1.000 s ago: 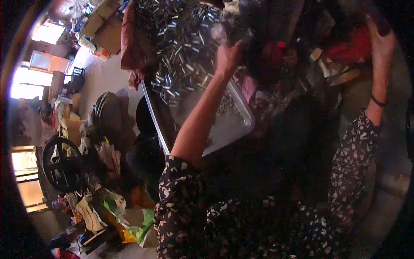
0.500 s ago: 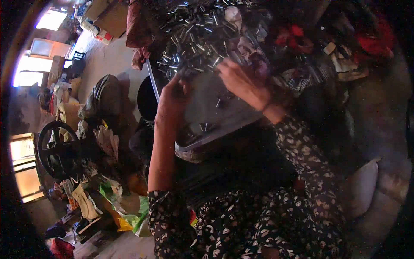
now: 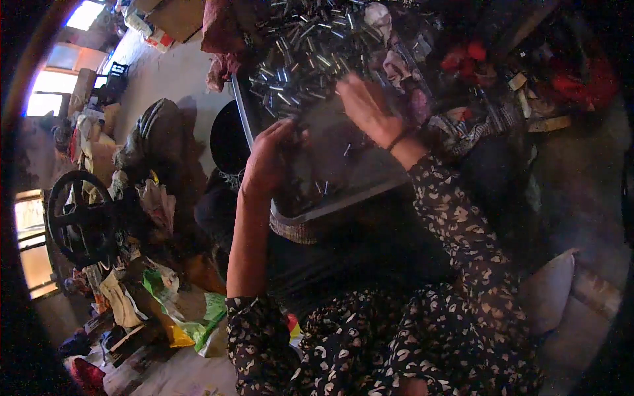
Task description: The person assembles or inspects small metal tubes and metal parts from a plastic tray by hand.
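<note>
Filling the grey tray (image 3: 343,204), shiny metal pieces (image 3: 297,59) meet the flat right hand (image 3: 366,109) and curled left hand (image 3: 267,158).

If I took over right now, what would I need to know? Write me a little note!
Left hand: resting on the metal tray, fingers curled at the near edge of the pile; whether it grips anything cannot be told.
Right hand: open, palm down on the tray beside the pile.
Pile of small metal tubes: fills the far half of the tray.
Done: the near half of the tray is mostly bare, only a few loose tubes lie there.
Left: the big pile is still heaped at the far end.
</note>
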The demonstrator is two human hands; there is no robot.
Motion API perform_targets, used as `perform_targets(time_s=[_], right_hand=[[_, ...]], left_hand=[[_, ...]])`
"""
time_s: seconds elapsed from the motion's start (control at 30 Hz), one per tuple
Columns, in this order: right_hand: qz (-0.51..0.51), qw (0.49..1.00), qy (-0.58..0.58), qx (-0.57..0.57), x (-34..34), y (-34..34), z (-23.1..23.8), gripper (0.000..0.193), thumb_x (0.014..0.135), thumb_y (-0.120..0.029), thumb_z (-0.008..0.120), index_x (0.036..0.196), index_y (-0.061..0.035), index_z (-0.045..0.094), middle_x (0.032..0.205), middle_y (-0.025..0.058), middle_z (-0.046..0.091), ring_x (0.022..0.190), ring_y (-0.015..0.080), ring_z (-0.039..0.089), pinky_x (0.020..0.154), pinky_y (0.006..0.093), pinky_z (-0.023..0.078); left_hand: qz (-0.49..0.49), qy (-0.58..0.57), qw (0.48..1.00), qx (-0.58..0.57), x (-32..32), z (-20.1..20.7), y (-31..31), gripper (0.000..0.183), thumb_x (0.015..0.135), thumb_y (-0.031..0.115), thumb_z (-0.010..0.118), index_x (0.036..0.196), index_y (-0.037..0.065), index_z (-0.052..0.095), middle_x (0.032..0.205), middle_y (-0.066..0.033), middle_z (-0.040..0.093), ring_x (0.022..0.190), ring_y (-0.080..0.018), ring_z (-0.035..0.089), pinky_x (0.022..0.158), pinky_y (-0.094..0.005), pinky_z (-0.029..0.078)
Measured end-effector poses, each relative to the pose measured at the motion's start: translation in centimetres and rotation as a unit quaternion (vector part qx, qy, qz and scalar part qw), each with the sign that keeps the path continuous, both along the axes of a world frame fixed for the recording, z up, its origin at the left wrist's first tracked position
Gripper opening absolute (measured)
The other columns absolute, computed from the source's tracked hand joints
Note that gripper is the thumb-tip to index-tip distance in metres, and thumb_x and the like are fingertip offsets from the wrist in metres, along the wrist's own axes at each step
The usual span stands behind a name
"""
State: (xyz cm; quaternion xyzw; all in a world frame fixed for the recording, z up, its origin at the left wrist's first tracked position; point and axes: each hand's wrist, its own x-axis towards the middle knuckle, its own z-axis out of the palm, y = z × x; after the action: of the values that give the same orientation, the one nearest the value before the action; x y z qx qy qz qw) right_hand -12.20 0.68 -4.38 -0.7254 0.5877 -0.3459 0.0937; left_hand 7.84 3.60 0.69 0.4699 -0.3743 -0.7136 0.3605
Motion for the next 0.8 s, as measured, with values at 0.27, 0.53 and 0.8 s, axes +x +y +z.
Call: perform_targets(time_s=[0.27, 0.53, 0.8], right_hand=[[0.008, 0.977, 0.212, 0.031, 0.5, -0.8, -0.5, 0.013, 0.072, -0.009, 0.047, 0.08, 0.0002, 0.052, 0.082, 0.0162, 0.052, 0.072, 0.0338, 0.054, 0.06, 0.0389, 0.045], [0.013, 0.98, -0.156, 0.12, -2.4, 1.7, 1.0, 0.021, 0.07, -0.011, 0.06, 0.089, -0.0022, 0.054, 0.078, 0.0104, 0.059, 0.07, 0.0194, 0.058, 0.065, 0.0288, 0.044], [0.057, 0.924, -0.352, 0.141, -4.2, 3.7, 3.5, 0.018, 0.073, -0.011, 0.062, 0.088, -0.0028, 0.059, 0.074, 0.0037, 0.058, 0.061, 0.0091, 0.052, 0.057, 0.0247, 0.043]], left_hand=[[-0.022, -0.01, 1.0, 0.012, -1.2, 0.2, 0.0, 0.023, 0.082, 0.014, 0.05, 0.098, -0.002, 0.053, 0.089, -0.0046, 0.057, 0.077, -0.0128, 0.056, 0.066, -0.026, 0.047], [-0.067, -0.375, 0.873, -0.303, -3.2, -6.7, -2.5, 0.02, 0.078, 0.011, 0.054, 0.095, 0.001, 0.058, 0.08, -0.0065, 0.06, 0.068, -0.0109, 0.055, 0.057, -0.0251, 0.045], [-0.137, -0.583, 0.691, -0.406, -7.6, -3.9, -2.1, 0.033, 0.067, 0.01, 0.06, 0.099, 0.01, 0.051, 0.092, -0.0196, 0.051, 0.073, -0.0345, 0.056, 0.058, -0.0402, 0.047]])
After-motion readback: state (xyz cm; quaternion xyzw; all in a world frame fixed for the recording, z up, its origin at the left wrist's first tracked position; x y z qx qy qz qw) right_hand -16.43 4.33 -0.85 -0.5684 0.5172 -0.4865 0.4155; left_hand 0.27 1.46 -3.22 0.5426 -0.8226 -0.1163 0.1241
